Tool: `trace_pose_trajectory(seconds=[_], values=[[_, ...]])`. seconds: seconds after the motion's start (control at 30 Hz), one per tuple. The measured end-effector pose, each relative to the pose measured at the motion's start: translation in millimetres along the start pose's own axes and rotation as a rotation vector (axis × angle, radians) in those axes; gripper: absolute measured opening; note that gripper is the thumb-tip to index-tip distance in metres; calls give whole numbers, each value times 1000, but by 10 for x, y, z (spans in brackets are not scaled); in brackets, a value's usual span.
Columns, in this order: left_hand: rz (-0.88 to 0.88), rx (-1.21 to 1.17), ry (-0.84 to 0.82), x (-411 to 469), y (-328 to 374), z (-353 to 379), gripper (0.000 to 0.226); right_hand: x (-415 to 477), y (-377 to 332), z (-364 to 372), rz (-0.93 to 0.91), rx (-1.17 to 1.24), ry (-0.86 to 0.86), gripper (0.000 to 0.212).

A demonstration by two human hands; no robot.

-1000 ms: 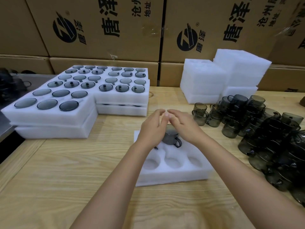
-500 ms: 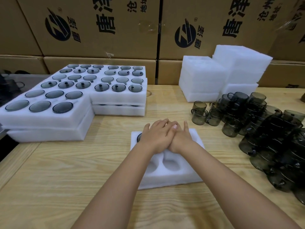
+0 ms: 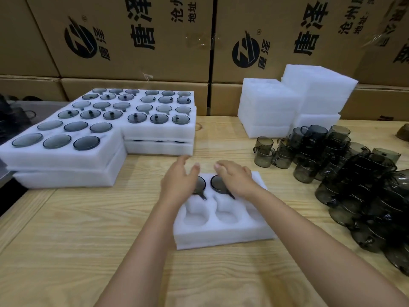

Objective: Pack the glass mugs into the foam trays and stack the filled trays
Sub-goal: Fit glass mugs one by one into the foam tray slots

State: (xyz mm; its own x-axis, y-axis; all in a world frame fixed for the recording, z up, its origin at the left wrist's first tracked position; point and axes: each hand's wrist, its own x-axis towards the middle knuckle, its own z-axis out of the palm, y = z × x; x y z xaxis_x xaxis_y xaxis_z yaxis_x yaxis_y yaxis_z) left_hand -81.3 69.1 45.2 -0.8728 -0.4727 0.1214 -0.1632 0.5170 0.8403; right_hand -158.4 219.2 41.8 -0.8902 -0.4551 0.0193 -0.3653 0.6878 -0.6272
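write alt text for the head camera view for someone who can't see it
A person's left hand and right hand are open above a white foam tray on a wooden table, with two dark glass mugs in its far pockets. Filled trays are stacked at left; loose mugs crowd the right.

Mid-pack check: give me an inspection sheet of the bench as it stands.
Surface: pale wooden table.
Job's things: foam tray in front shows two mugs in its back row, visible front pockets empty; loose mugs heaped right; filled trays stacked left; empty foam trays stacked at back.
Clutter: small brown object at right edge, cropped, unidentifiable.
Grippers: left hand and right hand open over the tray's back row, holding nothing.
Cables: nothing seen.
Surroundings: printed cardboard boxes behind the table.
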Motion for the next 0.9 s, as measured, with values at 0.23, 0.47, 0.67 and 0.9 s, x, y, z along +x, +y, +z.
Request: trace_pose_trajectory(seconds=[0.23,0.47,0.67,0.9], values=[[-173,-647,-87,-194,-435,-134,38,387,575,-594,215,-65,277,14],[-105,-664,-137,-147,-583,-110,34,457,737,-643,179,-216,177,21],[-134,-642,-194,-110,-575,-174,35,350,675,-606,165,-179,243,20],[-30,-523,-52,-56,-301,-165,31,123,490,-766,34,48,460,15]])
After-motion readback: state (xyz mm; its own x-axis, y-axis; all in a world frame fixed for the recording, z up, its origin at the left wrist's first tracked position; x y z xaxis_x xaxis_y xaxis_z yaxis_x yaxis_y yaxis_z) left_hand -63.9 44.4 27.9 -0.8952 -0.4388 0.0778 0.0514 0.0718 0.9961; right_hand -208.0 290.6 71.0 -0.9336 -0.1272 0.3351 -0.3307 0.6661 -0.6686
